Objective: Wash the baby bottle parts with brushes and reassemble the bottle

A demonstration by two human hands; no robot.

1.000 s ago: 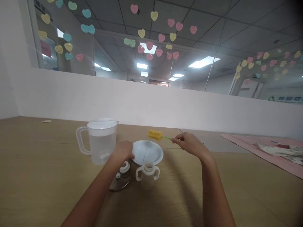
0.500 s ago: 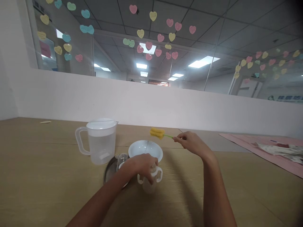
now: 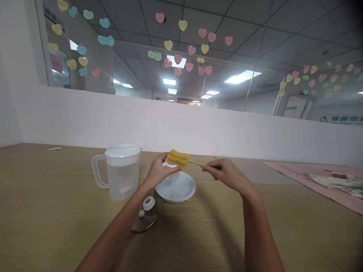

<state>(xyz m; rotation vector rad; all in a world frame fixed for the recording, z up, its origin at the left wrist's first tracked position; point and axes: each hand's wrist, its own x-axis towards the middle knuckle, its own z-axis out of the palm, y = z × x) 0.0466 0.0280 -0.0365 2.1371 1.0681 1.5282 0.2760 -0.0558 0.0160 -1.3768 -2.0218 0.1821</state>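
The left hand [image 3: 159, 169] clasps the bottle [image 3: 169, 164] by its white top and the right hand [image 3: 227, 173] pinches the sponge brush [image 3: 178, 158], both items above the bowl [image 3: 185, 190], where excessive sideways pressure could dislodge the bottle.

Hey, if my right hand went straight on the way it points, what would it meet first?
Leading with the sponge it holds by the stick, your right hand would probably meet the bottle in your left hand first; sponge and bottle overlap in the picture, but depth is unclear.
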